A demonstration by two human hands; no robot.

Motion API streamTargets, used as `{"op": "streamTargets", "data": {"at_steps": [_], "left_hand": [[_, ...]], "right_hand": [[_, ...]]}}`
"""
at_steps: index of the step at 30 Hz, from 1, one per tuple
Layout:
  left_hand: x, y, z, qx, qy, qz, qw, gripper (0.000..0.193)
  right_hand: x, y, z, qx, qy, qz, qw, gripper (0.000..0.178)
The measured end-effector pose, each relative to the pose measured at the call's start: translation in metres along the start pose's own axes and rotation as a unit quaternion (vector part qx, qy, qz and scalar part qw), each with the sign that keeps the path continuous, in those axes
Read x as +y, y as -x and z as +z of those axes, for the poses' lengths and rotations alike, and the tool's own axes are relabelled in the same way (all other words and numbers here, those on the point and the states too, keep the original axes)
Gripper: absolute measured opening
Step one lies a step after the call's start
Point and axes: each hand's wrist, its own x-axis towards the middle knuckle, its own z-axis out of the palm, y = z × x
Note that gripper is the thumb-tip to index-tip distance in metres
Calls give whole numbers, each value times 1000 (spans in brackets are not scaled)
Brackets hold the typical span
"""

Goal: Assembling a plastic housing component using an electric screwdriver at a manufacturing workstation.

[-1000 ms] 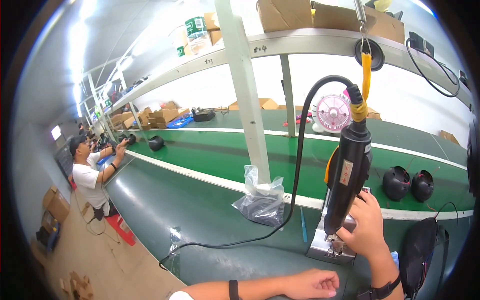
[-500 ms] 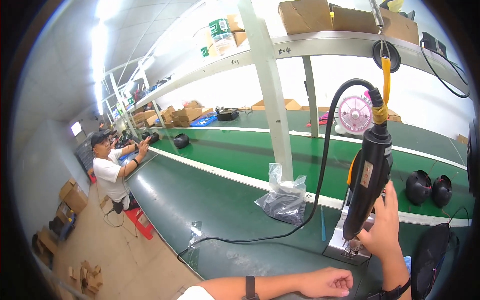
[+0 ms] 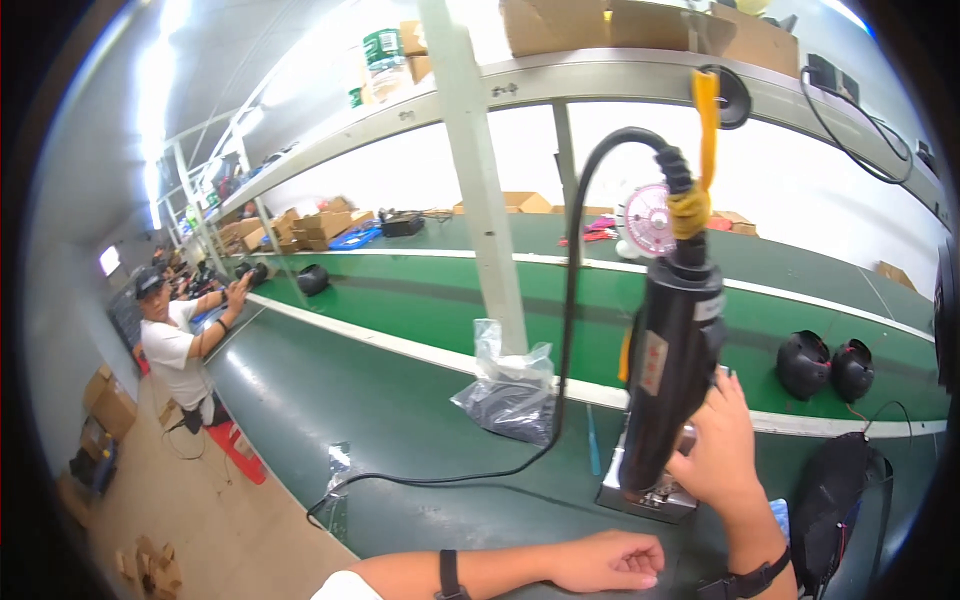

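Broadly, a smooth dark-green bench point(image 3: 380, 400) fills the lower middle, a green belt point(image 3: 420, 300) behind it. Right of centre slants a black cylindrical power screwdriver point(image 3: 675, 360), its nose before a boxy metal fixture point(image 3: 668, 508) at lower right. Mid-frame slumps a crinkled clear bag point(image 3: 510, 400). The right hand point(image 3: 722, 450) sits at the fixture, its grip partly hidden: I cannot tell what it pinches. The left hand point(image 3: 605, 562), bottom right, curls loosely, contents unclear. Above it lies a slim blue tool point(image 3: 594, 450).
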Motion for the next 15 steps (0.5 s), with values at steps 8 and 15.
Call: {"op": "streamTargets", "data": {"at_steps": [8, 15], "left_hand": [[3, 8, 6, 47, 24, -33, 998, 33], [-10, 6, -1, -20, 81, -64, 994, 30]], "right_hand": [[-3, 1, -5, -43, -50, 16, 998, 56], [25, -7, -39, -190, -208, 20, 959, 64]]}}
